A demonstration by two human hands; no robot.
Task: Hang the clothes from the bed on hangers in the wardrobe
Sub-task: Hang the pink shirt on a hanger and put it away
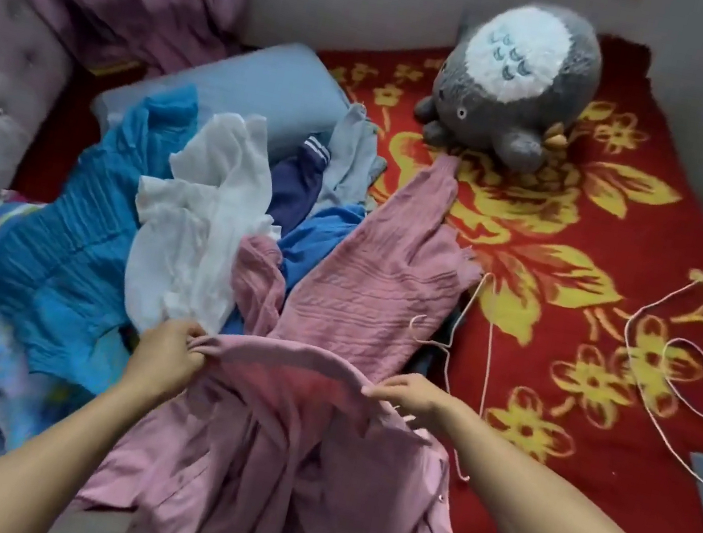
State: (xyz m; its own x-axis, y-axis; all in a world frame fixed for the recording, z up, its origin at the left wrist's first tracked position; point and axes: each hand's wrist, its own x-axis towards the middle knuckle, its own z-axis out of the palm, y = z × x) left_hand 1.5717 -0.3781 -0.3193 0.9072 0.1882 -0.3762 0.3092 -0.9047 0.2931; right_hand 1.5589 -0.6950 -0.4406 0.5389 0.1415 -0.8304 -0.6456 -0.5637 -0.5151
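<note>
A pink ribbed knit garment (368,269) sprawls across the bed (599,394), which is covered in a fuzzy red, yellow-flowered blanket. Its near hem is lifted in a soft arch between both hands. The left hand (169,356) has its fingers curled, bunching the fabric. The right hand (407,393) lays nearly straight fingers on the hem; I cannot tell whether it pinches. A thin wire hanger (468,306) lies just beside the garment.
</note>
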